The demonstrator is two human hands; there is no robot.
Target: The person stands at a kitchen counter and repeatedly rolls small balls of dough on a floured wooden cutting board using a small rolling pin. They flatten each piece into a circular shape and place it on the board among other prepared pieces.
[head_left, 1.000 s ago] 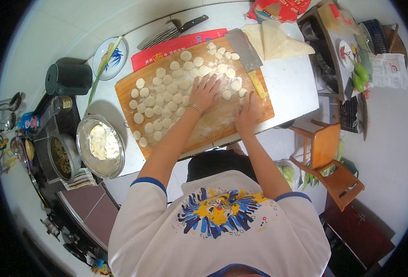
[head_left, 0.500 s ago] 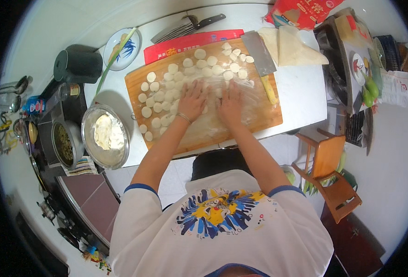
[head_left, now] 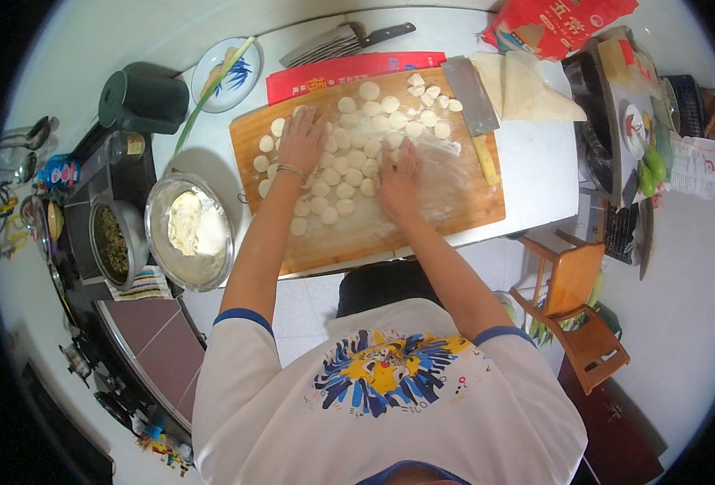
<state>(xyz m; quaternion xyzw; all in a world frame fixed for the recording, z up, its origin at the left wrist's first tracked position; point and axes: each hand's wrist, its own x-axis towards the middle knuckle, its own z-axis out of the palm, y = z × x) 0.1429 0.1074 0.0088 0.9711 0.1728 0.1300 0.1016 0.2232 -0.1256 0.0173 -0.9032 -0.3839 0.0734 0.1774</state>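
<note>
Several small flattened rounds of white dough (head_left: 339, 165) are spread over a floured wooden cutting board (head_left: 325, 252). My left hand (head_left: 302, 141) lies with fingers extended over the rounds at the board's left side, covering some of them. On the board's middle, my right hand (head_left: 398, 182) rests palm down, fingers stretched forward and touching the right edge of the main group of rounds. Neither hand grips anything. A smaller cluster of dough pieces (head_left: 427, 97) sits near the far right of the board, beside a cleaver (head_left: 474, 105) with a yellow handle.
Left of the board stands a metal bowl (head_left: 157, 257) holding pale dough (head_left: 188, 225), with a bowl of dark green filling (head_left: 113, 242) beyond it. A plate (head_left: 242, 90) with a green onion, a knife (head_left: 388, 33) and a red package (head_left: 317, 78) lie behind. A cloth (head_left: 535, 89) is at right.
My left hand has moved left and slightly away across the board. The near-left dough rounds now sit farther right, closer to the others. The view has shifted slightly.
</note>
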